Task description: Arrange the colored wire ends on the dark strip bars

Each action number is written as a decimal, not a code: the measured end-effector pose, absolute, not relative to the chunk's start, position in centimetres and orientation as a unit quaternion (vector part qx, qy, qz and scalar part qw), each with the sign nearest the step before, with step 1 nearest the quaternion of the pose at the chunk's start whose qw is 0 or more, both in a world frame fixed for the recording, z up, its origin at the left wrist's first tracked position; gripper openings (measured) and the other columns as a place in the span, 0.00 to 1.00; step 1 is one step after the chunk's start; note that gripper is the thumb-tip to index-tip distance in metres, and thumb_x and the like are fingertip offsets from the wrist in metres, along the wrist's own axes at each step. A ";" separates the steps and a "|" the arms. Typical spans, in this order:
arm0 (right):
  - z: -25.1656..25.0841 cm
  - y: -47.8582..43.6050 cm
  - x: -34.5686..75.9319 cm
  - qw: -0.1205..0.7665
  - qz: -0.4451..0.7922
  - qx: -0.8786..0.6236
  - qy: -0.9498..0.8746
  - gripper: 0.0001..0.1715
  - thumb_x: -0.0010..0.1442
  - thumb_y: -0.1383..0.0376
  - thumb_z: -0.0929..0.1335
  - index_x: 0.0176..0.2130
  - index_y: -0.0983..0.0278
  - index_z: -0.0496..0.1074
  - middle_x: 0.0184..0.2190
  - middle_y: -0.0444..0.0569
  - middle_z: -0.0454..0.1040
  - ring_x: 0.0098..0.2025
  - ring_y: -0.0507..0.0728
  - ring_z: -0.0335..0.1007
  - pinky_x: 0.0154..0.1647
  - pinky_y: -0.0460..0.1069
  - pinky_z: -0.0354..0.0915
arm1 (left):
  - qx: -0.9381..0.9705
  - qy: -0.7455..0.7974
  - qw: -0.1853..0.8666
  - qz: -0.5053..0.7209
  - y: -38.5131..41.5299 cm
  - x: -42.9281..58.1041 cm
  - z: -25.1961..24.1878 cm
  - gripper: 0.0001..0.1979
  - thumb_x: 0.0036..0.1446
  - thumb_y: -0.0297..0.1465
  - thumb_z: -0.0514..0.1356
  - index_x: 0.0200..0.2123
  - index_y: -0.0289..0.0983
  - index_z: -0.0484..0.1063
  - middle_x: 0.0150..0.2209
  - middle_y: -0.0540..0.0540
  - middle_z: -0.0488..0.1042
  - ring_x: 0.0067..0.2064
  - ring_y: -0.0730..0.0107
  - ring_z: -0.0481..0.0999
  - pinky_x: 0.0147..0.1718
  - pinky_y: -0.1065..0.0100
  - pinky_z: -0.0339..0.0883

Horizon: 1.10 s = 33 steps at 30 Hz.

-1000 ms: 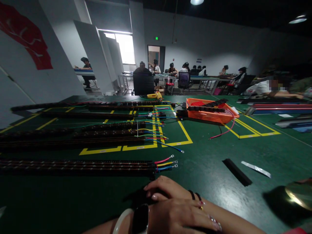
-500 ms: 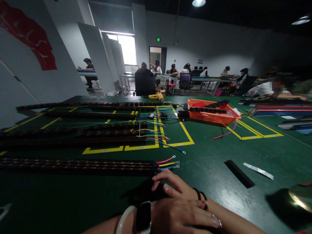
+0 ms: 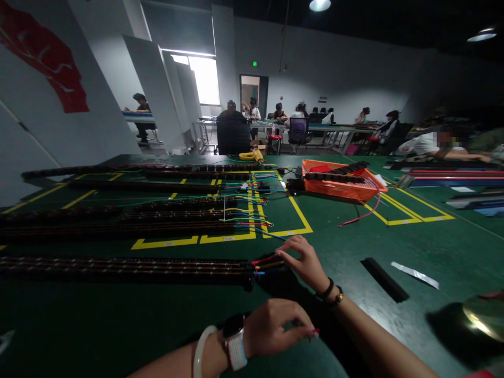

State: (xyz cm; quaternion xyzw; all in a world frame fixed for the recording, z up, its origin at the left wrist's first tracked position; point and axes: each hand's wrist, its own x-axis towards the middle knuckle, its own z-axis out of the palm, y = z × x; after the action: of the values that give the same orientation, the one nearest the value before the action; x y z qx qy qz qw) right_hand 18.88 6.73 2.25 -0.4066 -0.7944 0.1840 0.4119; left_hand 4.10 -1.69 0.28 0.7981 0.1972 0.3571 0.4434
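Strip bundle [image 3: 137, 266], left of centre, laid out, red lead [image 3: 263, 260] protruding; what remains can't be told. Right hand [image 3: 309, 268] at lead's end, fingers' grasp unclear; left hand [image 3: 271, 328], lower centre, half-curled, seemingly empty

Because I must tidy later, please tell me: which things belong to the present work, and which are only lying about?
Seems part of the work:
nearest black bundle
its red wire, by the right hand

Seems just lying about:
black strip
pale strip
yellow tool
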 end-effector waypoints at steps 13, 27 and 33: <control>0.4 8.0 19.6 0.209 0.173 -0.397 -0.877 0.31 0.53 0.46 0.69 0.51 0.59 0.69 0.43 0.50 0.73 0.47 0.59 0.65 0.52 0.56 0.52 | 0.469 0.262 0.801 0.264 -0.2 5.2 -0.8 0.21 0.56 0.46 0.54 0.33 0.31 0.68 0.31 0.42 0.74 0.29 0.67 0.77 0.28 0.66 0.68; 0.1 8.0 19.7 0.166 0.169 -0.377 -0.895 0.21 0.56 0.52 0.69 0.46 0.60 0.71 0.38 0.49 0.72 0.43 0.57 0.64 0.48 0.53 0.53 | 0.421 0.293 0.824 0.241 0.2 5.0 -1.3 0.19 0.55 0.44 0.55 0.34 0.31 0.69 0.32 0.39 0.75 0.31 0.65 0.77 0.34 0.63 0.67; -0.4 7.9 19.1 0.185 0.113 -0.378 -0.900 0.10 0.57 0.58 0.70 0.36 0.61 0.72 0.33 0.46 0.73 0.38 0.55 0.64 0.43 0.51 0.54 | 0.344 0.298 0.847 0.275 0.5 4.8 -1.2 0.12 0.55 0.35 0.58 0.39 0.33 0.65 0.36 0.38 0.77 0.36 0.64 0.78 0.42 0.60 0.65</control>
State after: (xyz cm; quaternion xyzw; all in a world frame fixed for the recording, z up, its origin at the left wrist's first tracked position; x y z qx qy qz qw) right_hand 19.06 7.90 -0.42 -0.3777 -0.9001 0.1132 0.1854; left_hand 4.79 0.51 -1.19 0.3440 0.2982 0.2751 0.8468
